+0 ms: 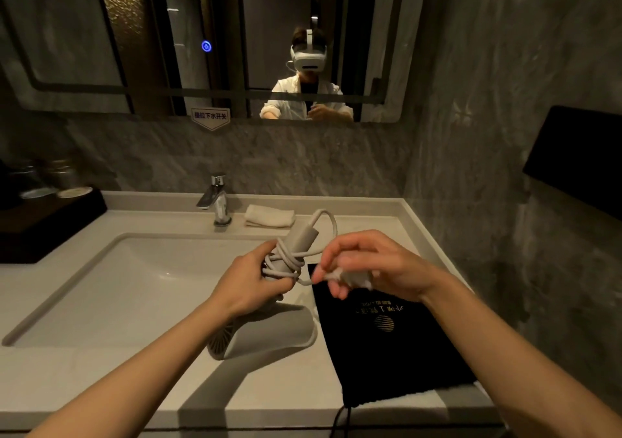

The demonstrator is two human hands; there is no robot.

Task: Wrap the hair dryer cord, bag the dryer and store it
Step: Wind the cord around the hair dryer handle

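Observation:
A pale grey hair dryer (269,331) hangs above the counter's front edge, barrel down, handle pointing up and away. My left hand (247,284) grips the handle, where several turns of the white cord (286,262) are wound. A loop of cord arcs over the handle's tip. My right hand (367,266) holds the cord's free end with the plug, just right of the handle. A flat black drawstring bag (387,343) with gold print lies on the counter below my right hand.
A white sink basin (111,289) lies left of the dryer, with a chrome faucet (217,202) behind it and a folded white cloth (269,216) beside that. A dark tray with jars (43,208) sits far left. A marble wall closes the right side. A mirror hangs above.

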